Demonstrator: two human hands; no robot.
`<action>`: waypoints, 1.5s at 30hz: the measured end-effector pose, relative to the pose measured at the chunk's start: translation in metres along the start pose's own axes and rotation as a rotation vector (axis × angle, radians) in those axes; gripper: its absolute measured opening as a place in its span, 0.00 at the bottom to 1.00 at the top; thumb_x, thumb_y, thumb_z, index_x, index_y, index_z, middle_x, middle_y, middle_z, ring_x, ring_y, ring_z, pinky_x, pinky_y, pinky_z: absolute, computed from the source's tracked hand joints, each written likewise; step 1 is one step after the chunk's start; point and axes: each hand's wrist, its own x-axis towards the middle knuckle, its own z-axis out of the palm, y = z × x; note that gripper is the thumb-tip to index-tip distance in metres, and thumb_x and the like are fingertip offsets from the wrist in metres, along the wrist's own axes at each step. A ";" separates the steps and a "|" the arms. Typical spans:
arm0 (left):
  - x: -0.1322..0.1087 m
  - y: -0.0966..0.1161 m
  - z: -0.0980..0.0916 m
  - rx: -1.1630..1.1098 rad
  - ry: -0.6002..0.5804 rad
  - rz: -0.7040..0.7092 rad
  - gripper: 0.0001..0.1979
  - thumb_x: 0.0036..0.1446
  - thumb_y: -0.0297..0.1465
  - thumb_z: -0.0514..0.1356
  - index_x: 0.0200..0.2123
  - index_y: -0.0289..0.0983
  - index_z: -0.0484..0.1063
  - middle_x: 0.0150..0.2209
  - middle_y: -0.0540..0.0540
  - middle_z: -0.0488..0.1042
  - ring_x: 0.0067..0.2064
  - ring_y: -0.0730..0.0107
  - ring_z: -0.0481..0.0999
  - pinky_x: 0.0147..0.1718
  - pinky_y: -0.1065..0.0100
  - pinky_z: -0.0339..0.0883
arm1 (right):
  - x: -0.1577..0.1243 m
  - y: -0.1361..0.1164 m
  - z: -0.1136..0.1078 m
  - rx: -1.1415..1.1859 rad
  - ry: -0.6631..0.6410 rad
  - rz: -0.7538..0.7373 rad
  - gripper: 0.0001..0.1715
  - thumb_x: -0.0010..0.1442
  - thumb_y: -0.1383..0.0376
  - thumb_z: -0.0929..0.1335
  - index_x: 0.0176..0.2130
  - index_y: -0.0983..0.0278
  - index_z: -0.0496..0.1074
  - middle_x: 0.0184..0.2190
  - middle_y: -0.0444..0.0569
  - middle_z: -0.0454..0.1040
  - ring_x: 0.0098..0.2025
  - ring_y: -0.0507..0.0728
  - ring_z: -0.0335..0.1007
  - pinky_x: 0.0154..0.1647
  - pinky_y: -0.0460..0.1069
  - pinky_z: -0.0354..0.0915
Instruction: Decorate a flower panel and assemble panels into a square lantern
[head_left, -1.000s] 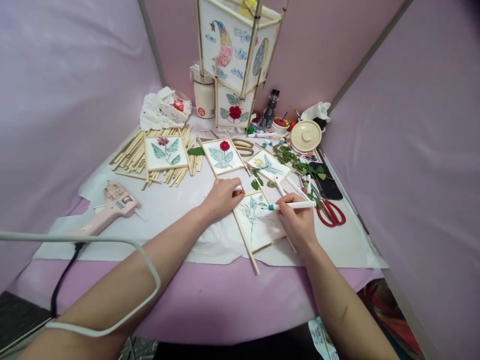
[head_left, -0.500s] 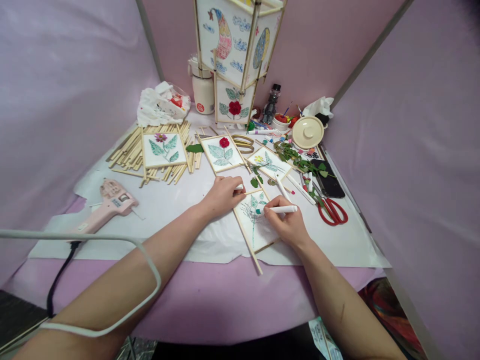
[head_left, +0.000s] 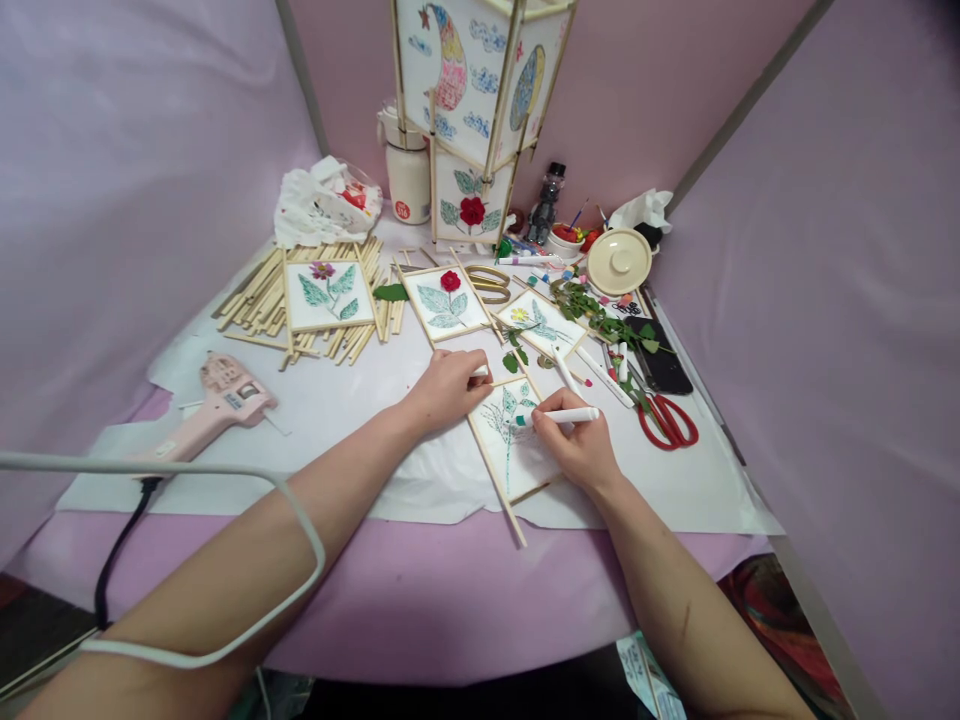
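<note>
In front of me lies a small wood-framed white panel (head_left: 517, 460) with a green, dotted drawing of a stem and leaves. My right hand (head_left: 581, 440) grips a white marker (head_left: 566, 415), its green tip end over the drawing. At the panel's upper left edge rests my left hand (head_left: 454, 385), fingers curled around a small white marker cap (head_left: 478, 371). Behind are three similar framed panels: one with a purple flower (head_left: 330, 295), one with a red flower (head_left: 446, 300) and one with a yellow flower (head_left: 544, 325).
A tall paper lantern (head_left: 472, 110) stands at the back beside a white bottle (head_left: 409, 180). Wooden sticks (head_left: 255, 300) pile up at left, near a pink glue gun (head_left: 217, 405). Red-handled scissors (head_left: 667, 422), leafy sprigs (head_left: 589, 310) and a phone (head_left: 664, 360) lie at right.
The marker in my right hand has shifted very slightly over the drawing. My left hand stays at the panel's edge. The whole view has moved a little.
</note>
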 end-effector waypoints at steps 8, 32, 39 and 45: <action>0.000 0.001 0.000 0.009 0.003 0.005 0.03 0.55 0.31 0.57 0.32 0.39 0.69 0.26 0.52 0.74 0.32 0.65 0.73 0.50 0.56 0.57 | 0.000 -0.002 0.002 -0.033 -0.028 -0.024 0.07 0.58 0.63 0.67 0.28 0.61 0.68 0.23 0.42 0.70 0.25 0.52 0.62 0.27 0.48 0.58; 0.000 0.000 0.000 0.011 0.010 0.012 0.03 0.55 0.31 0.57 0.31 0.39 0.69 0.25 0.52 0.73 0.31 0.66 0.72 0.50 0.58 0.58 | -0.002 -0.002 0.002 -0.085 -0.053 -0.065 0.07 0.58 0.63 0.67 0.28 0.60 0.67 0.23 0.43 0.70 0.26 0.53 0.63 0.27 0.48 0.58; -0.001 0.004 -0.004 -0.043 0.010 0.013 0.02 0.55 0.30 0.56 0.31 0.39 0.69 0.24 0.53 0.72 0.28 0.70 0.70 0.45 0.61 0.61 | -0.001 -0.001 -0.005 0.006 0.125 -0.060 0.07 0.58 0.63 0.67 0.28 0.61 0.67 0.23 0.43 0.69 0.26 0.54 0.65 0.28 0.49 0.60; -0.001 0.003 -0.004 -0.023 0.035 -0.011 0.02 0.53 0.29 0.56 0.30 0.39 0.69 0.25 0.51 0.71 0.27 0.69 0.69 0.35 0.66 0.62 | -0.001 -0.002 -0.013 -0.004 0.210 -0.020 0.07 0.57 0.65 0.67 0.27 0.61 0.67 0.23 0.42 0.68 0.27 0.54 0.64 0.29 0.49 0.59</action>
